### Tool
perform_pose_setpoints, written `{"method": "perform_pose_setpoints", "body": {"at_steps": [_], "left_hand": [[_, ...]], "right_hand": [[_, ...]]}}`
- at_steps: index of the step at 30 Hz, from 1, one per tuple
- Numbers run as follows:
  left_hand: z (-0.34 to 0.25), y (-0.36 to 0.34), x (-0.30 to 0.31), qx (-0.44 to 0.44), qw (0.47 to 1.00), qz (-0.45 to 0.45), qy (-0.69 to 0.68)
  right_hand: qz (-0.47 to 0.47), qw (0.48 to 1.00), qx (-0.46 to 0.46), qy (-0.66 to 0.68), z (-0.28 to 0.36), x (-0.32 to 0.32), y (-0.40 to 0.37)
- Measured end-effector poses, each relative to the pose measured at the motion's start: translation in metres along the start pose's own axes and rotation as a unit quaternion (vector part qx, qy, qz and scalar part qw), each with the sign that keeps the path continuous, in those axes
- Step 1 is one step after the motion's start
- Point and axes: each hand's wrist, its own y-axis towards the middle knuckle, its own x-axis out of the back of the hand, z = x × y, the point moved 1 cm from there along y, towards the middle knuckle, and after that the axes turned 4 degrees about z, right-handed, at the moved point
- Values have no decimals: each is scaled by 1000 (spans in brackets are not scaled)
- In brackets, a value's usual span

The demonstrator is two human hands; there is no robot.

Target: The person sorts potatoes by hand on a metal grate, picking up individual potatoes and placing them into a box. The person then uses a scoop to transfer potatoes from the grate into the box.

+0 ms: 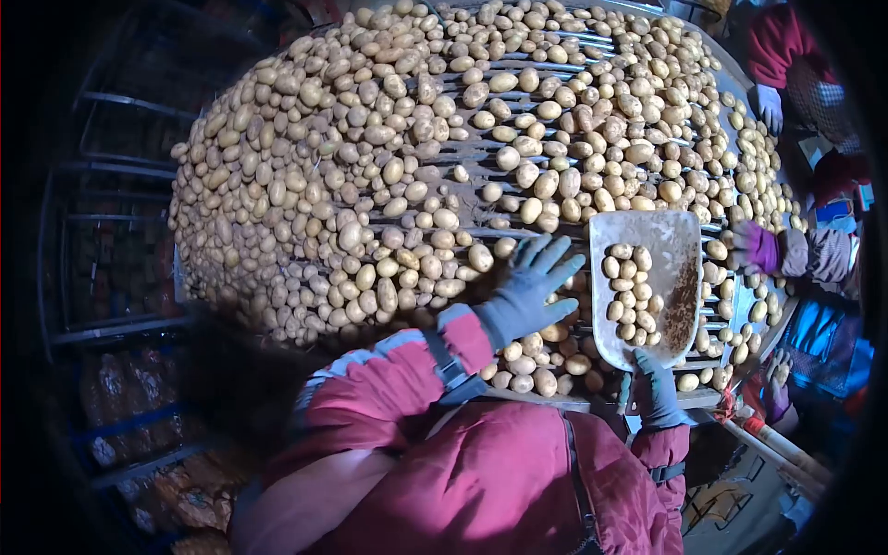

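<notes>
Countless firm-looking potatoes (pixel 277 192) spread from the left; near centre, the left hand (pixel 520 301) is open, fingers splayed. Right of centre, the right hand (pixel 658 393) grips a laden scoop (pixel 668 242), likely stiff, front-heavy, best held at its near end.

Potatoes (pixel 393 171) heaped across a barred table (pixel 573 404), some inside the scoop (pixel 673 245) between the gloved hands (pixel 529 294).

Left of left hand (pixel 532 289): dark metal racks (pixel 125 167), blue bars (pixel 139 419). Beyond right hand (pixel 657 390), lower right: poles (pixel 782 448), grey floor (pixel 754 504).
</notes>
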Motion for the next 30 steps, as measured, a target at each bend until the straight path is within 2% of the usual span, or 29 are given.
{"method": "perform_pose_setpoints", "body": {"at_steps": [1,2,3,4,8,9,10,11,12,14,16,17,18,19,20,21,22,23,24,25,26,27,28,29,30], "left_hand": [[15,-11,0,-23,999,-24,20],[23,-8,36,109,989,60,-76],[68,-17,3,209,966,111,103],[87,-29,-15,211,966,111,103],[127,-64,-46,280,944,14,172],[81,-41,-21,236,952,86,175],[49,-34,-36,201,977,-19,61],[22,-33,-46,161,977,-125,-54],[-3,-26,-26,179,983,-39,-29],[20,-29,-44,57,991,-34,-118],[22,-24,-13,109,987,-87,-81],[68,-21,3,94,986,-11,140],[122,-13,21,71,932,64,351],[147,-3,35,180,973,-81,118],[164,13,50,201,961,-69,176],[202,19,39,126,962,-94,222],[235,24,25,118,969,-85,199],[237,32,26,155,966,-13,207],[234,38,32,192,956,59,216],[227,42,36,192,956,61,213],[220,44,38,181,980,3,80],[208,49,45,166,983,-55,-53],[158,53,76,164,969,16,-186],[121,49,88,168,947,59,-267],[93,40,96,172,917,101,-347]], "right_hand": [[-5,1000,10,24,-10,10,9],[-10,999,21,49,-16,15,12],[-19,998,32,56,-15,11,10],[-18,998,31,55,-9,6,4],[19,998,-7,53,7,-14,-15],[20,997,-21,70,6,-16,-18],[19,997,-20,67,5,-16,-19],[8,998,-16,65,3,-16,-18],[-2,998,-10,62,4,-15,-18],[-3,1000,23,15,7,-14,-22],[12,1000,-12,23,4,-14,-27],[16,1000,-10,16,8,-17,-32],[10,1000,-12,20,2,-14,-32],[27,999,-17,25,-7,-9,-30],[44,998,-21,30,-13,-6,-30],[44,997,-36,56,-13,-11,-34],[35,997,-39,57,-15,-17,-39],[22,998,-37,51,-16,-24,-42],[11,998,-35,45,-15,-27,-43],[2,999,-45,15,-16,-29,-41],[1,999,-49,15,-16,-31,-39],[-1,999,-45,-21,-15,-34,-37],[-4,998,-41,-56,-15,-37,-37],[-9,999,-48,-6,-14,-43,-37],[-2,1000,-22,-11,-15,-46,-33]]}}
